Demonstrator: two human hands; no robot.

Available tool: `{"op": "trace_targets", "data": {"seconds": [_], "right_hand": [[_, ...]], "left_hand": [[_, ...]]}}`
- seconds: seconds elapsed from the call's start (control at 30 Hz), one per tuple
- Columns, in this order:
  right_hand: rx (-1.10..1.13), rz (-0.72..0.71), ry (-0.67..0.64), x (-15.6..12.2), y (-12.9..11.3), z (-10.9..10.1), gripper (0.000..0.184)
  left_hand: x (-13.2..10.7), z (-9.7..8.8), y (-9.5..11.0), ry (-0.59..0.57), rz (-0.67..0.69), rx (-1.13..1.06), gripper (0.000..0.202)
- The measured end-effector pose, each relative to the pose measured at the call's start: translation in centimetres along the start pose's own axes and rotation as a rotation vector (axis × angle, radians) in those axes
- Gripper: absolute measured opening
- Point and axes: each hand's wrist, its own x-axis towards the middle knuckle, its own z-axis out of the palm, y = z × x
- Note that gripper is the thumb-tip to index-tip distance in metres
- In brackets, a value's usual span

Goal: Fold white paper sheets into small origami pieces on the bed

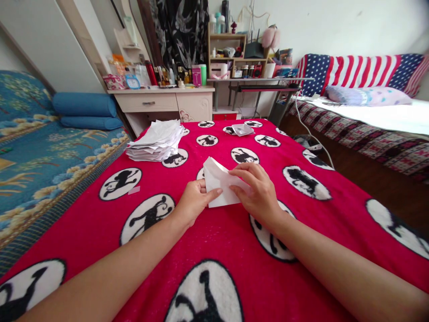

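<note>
A small white folded paper (223, 184), shaped like an envelope or pouch, is held up over the red cloth. My left hand (196, 199) pinches its left edge, thumb in front and fingers behind. At the paper's right side my right hand (258, 190) has its thumb on the front and its fingertips at the upper edge. The upper edge gapes slightly near those fingertips. Farther off on the left stands a stack of white papers (156, 142). Whether anything lies inside the held paper is hidden.
A red cloth (214, 241) with black-and-white round patterns covers the surface. On it lie a shallow white dish (243, 130) at the back and a small pale scrap (134, 190) at left. Beds flank both sides; a dresser (194, 105) and a desk (261, 80) stand behind.
</note>
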Motion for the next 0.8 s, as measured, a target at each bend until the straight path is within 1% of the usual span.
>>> {"op": "trace_targets", "data": {"seconds": [0.13, 0.23, 0.33, 0.4, 0.5, 0.57, 0.7, 0.77, 0.8], "right_hand": [[-0.008, -0.031, -0.052, -0.3, -0.2, 0.0, 0.021], [0.014, -0.077, -0.108, -0.3, -0.6, -0.1, 0.024], [-0.041, -0.146, -0.206, -0.1, -1.2, -0.3, 0.025], [-0.092, -0.166, -0.271, 0.0, -1.5, -0.4, 0.025], [-0.123, -0.167, -0.316, 0.0, -1.6, -0.4, 0.028], [-0.125, -0.170, -0.325, 0.0, -1.6, -0.3, 0.028], [-0.067, -0.181, -0.314, 0.0, -1.7, -0.6, 0.025], [0.059, -0.122, -0.241, 0.1, -1.6, -1.0, 0.020], [0.147, -0.055, -0.177, 0.1, -1.5, -1.2, 0.019]], "left_hand": [[0.0, 0.0, 0.0, -0.009, 0.002, 0.015, 0.039], [0.0, 0.1, 0.0, 0.002, -0.002, 0.015, 0.038], [0.0, 0.1, 0.1, 0.002, 0.011, -0.012, 0.034], [-0.1, 0.1, 0.3, -0.014, 0.003, -0.056, 0.032], [-0.3, 0.0, 0.7, -0.066, -0.037, -0.137, 0.033], [-0.3, -0.1, 0.8, -0.080, -0.055, -0.156, 0.031], [-0.3, 0.0, 0.7, -0.028, -0.046, -0.130, 0.034], [-0.1, -0.1, 0.6, -0.026, -0.046, -0.126, 0.036], [-0.1, -0.1, 0.6, -0.040, -0.055, -0.132, 0.036]]}}
